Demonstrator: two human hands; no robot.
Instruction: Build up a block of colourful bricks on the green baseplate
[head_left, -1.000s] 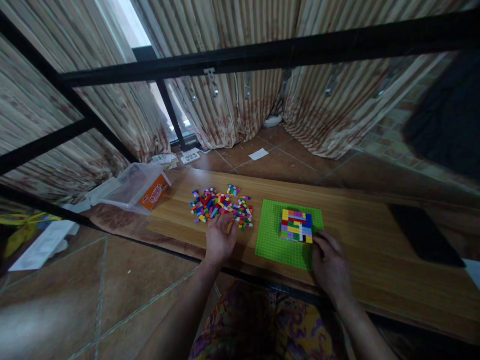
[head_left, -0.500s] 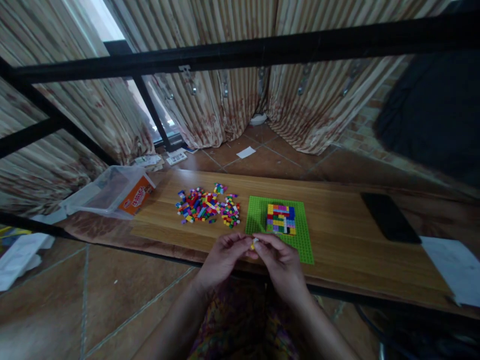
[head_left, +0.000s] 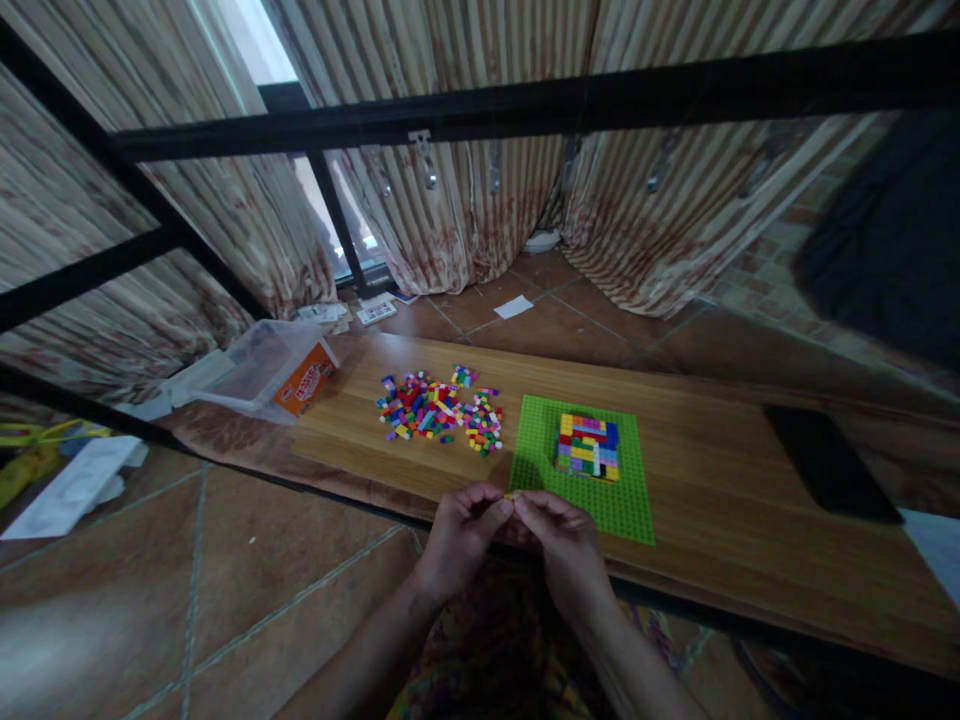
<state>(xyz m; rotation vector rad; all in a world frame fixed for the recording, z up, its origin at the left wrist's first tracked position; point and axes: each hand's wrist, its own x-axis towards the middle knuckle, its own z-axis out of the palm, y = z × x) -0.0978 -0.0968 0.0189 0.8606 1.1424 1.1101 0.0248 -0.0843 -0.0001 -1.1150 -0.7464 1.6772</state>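
Observation:
My left hand [head_left: 466, 530] and my right hand [head_left: 556, 535] meet at the bench's near edge, fingertips pinched together. Between them a small yellow toy brick [head_left: 509, 496] shows, mostly covered by thumbs and fingers. Just beyond the right hand lies a green studded baseplate [head_left: 634, 500]. On it stands a block of multicoloured bricks [head_left: 587, 447], built up in a roughly square shape. A loose pile of small coloured bricks [head_left: 420, 405] is spread on the wood to the left of the baseplate.
A clear plastic box [head_left: 255, 365] with an orange label stands at the bench's left end. On the right of the wooden bench [head_left: 697, 450] lie a black flat device [head_left: 829, 460] and white paper [head_left: 934, 545]. A black metal bar [head_left: 525, 105] crosses above, before striped curtains.
The camera view has turned a little left, so everything sits farther right. My fingers have closed further over the yellow brick; a whitish bit seen beside it earlier no longer shows.

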